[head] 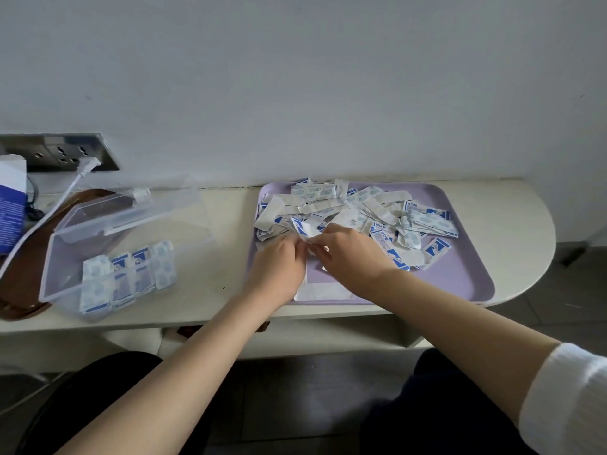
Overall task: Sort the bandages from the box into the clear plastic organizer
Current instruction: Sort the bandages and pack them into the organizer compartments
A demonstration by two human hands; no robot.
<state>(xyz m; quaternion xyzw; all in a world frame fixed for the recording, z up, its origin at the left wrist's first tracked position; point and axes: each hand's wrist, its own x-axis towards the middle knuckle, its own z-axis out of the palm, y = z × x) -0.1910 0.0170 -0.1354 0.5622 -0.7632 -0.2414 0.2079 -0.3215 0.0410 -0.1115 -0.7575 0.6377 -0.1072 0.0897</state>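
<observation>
On the pale table (213, 290) a lilac tray (460, 277) lies in front of the person. A loose pile of bandages (361, 208) covers the far half of the tray, from about 11 o'clock to 2 o'clock of the hands. The left hand (279, 267) and the right hand (351, 257) meet over the near left part of the tray. Their fingers are curled, and both pinch one wrapped bandage (303, 229), white with a blue mark, which stands up between them at the near edge of the pile. At 6 o'clock of the hands a white sheet (325, 290) lies flat on the tray.

The clear organizer (65, 257) stands well apart at 9 o'clock of the hands, its lid (147, 208) open toward the wall. Inside it a row of bandages (128, 277) lies side by side. The organizer rests partly on a brown object (19, 303). At 10 o'clock a blue and white box (11, 205) is at the left edge of the view. A white cable (65, 195) runs down from the wall socket (59, 152) beside it. A white sleeve (568, 399) shows on the right arm at 4 o'clock.
</observation>
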